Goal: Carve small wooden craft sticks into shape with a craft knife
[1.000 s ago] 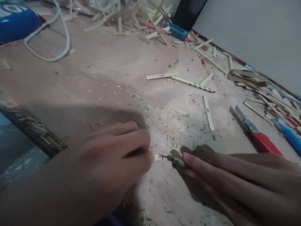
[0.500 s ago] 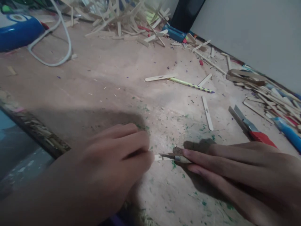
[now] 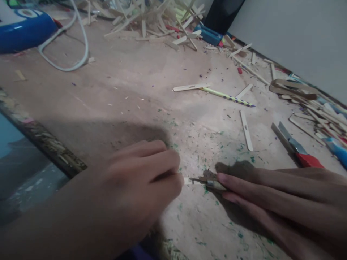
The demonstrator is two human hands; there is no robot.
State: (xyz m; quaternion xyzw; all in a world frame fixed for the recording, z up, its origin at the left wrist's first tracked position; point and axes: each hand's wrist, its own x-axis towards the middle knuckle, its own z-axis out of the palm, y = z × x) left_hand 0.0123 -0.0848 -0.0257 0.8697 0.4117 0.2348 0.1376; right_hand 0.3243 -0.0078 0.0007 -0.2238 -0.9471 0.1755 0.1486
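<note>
Pinched in the fingers of my left hand (image 3: 143, 180) is a pale wooden craft stick (image 3: 187, 181), and most of it is hidden behind the fingers. My right hand (image 3: 276, 196) grips a small carving knife (image 3: 216, 185) with a wooden handle and a metal collar. Its thin dark blade points left and lies over the stick, where a small dark mark shows. The stick is low over the tabletop or on it; I cannot tell which. Beyond the right hand lies a red-handled cutting tool (image 3: 307, 159) with metal blades.
A craft stick (image 3: 246, 130) and a spotted yellow pencil (image 3: 227, 96) lie farther back, near more sticks. Stick heaps (image 3: 325, 113) fill the right and far sides. A white cable (image 3: 86, 54) loops beside a blue container (image 3: 27, 34). The table's rough edge (image 3: 54, 144) runs at left.
The whole view has shifted, so the table and both hands appear a little farther right. Both hands keep their hold on the stick and the knife, with almost no other change.
</note>
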